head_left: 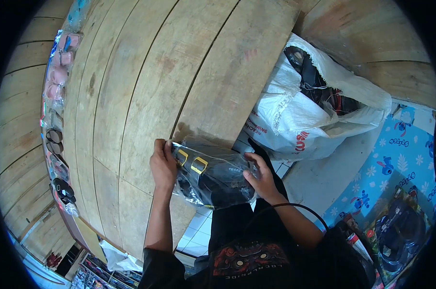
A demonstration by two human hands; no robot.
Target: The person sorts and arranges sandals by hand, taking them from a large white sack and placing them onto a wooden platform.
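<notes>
Between my two hands is a clear plastic bag with black footwear-like items in it, and yellow-framed buckles show through the film. My left hand pinches the bag's left edge, over the table. On the other side, my right hand grips the bag's right end, with thumb and fingers pressed on the plastic. The bag is in front of my body, at the near edge of the wooden table. The exact shape of the black items is blurred by glare on the plastic.
A large white woven sack, its mouth showing dark items, stands right of the table. Several packaged pink and dark sandals line the table's left edge. A blue patterned mat and another plastic-wrapped dark item lie at the right.
</notes>
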